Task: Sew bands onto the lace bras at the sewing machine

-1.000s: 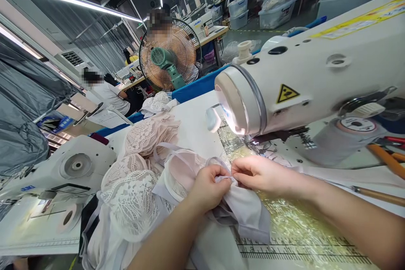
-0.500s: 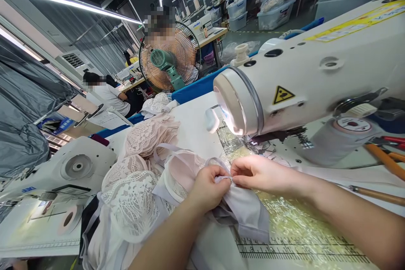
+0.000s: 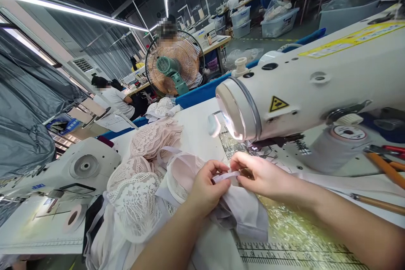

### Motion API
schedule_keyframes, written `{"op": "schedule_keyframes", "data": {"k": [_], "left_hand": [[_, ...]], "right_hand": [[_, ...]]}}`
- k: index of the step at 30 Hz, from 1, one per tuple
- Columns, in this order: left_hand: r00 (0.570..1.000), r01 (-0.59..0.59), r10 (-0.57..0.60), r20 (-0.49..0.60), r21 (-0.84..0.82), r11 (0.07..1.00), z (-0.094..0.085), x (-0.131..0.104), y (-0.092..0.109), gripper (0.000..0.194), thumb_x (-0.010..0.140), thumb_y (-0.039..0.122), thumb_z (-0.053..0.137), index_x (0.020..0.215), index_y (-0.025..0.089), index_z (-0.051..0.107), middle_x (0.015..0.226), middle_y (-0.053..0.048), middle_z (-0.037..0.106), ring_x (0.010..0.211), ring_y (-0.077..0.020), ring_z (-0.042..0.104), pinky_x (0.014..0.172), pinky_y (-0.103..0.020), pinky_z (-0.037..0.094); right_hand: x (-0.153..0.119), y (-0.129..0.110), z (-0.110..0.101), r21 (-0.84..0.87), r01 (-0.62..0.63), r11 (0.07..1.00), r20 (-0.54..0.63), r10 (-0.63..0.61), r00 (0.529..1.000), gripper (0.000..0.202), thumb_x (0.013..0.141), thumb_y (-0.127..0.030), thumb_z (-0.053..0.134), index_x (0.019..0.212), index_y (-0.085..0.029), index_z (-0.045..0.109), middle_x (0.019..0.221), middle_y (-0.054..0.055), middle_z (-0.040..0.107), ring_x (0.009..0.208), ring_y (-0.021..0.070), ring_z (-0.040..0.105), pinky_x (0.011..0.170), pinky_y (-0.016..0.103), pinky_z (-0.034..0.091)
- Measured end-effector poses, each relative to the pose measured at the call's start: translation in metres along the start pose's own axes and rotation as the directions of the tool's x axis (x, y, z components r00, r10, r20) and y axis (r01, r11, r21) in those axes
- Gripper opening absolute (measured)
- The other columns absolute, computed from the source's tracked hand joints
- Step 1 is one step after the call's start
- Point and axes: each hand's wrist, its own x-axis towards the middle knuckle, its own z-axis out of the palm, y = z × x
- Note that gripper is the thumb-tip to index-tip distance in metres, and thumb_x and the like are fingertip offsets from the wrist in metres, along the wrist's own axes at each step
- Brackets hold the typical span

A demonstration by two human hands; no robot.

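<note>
Between my two hands runs a narrow pale lilac strap (image 3: 226, 176) of a bra. My left hand (image 3: 210, 185) is closed on the strap from the left, thumb against fingers. On the other side my right hand (image 3: 257, 177) pinches the strap's right part, with thumb and index finger curved round it. Beneath both hands hangs lilac-grey fabric (image 3: 249, 213), and a padded cup (image 3: 182, 175) lies just left of my left hand. The hands are in front of the white sewing machine head (image 3: 240, 109), below its lit needle area.
Lace bras (image 3: 136, 202) are heaped at the left, beside a second sewing machine (image 3: 85, 166). A thread cone (image 3: 338, 147), orange-handled tool (image 3: 386, 168) and wooden-handled tool (image 3: 379, 204) lie right. A ruler strip (image 3: 294, 255) edges the table. Beyond are a fan (image 3: 175, 63) and seated people.
My hands have opened slightly around the strap, and more of it shows between them. The right fingers have spread and lifted a little. The camera view has shifted slightly.
</note>
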Motion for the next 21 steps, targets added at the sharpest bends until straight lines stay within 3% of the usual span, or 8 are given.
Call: {"op": "schedule_keyframes", "data": {"k": [7,14,21], "left_hand": [[0.998,-0.058,0.058,-0.034,-0.019,0.998,-0.002,-0.004,0.004,0.025,0.063,0.008,0.051,0.087,0.016,0.053,0.078,0.0,0.051,0.064,-0.0088,0.043,0.055,-0.019,0.032],[0.986,-0.108,0.089,-0.139,-0.138,0.985,-0.009,0.001,0.004,0.028,0.057,0.008,0.053,0.084,0.016,0.052,0.078,-0.001,0.055,0.067,-0.0106,0.048,0.057,-0.019,0.034],[0.991,-0.122,0.106,-0.081,-0.218,0.968,-0.016,0.0,0.006,0.027,0.057,0.014,0.059,0.083,0.016,0.053,0.067,0.001,0.054,0.054,-0.0086,0.045,0.052,-0.02,0.032]], "right_hand": [[-0.002,-0.004,-0.004,-0.045,0.061,0.997,-0.054,-0.063,0.997,0.021,0.064,-0.008,0.039,0.079,-0.02,0.047,0.075,0.0,0.055,0.063,0.0132,0.049,0.054,0.024,0.037],[-0.001,0.001,-0.002,-0.036,0.097,0.995,-0.071,-0.099,0.993,0.019,0.066,-0.008,0.039,0.079,-0.021,0.045,0.077,0.001,0.055,0.071,0.0156,0.051,0.061,0.026,0.04],[0.0,0.0,0.001,-0.033,0.129,0.991,-0.087,-0.131,0.987,0.017,0.069,-0.012,0.041,0.081,-0.019,0.051,0.081,0.004,0.058,0.078,0.0186,0.054,0.069,0.03,0.042]]}}
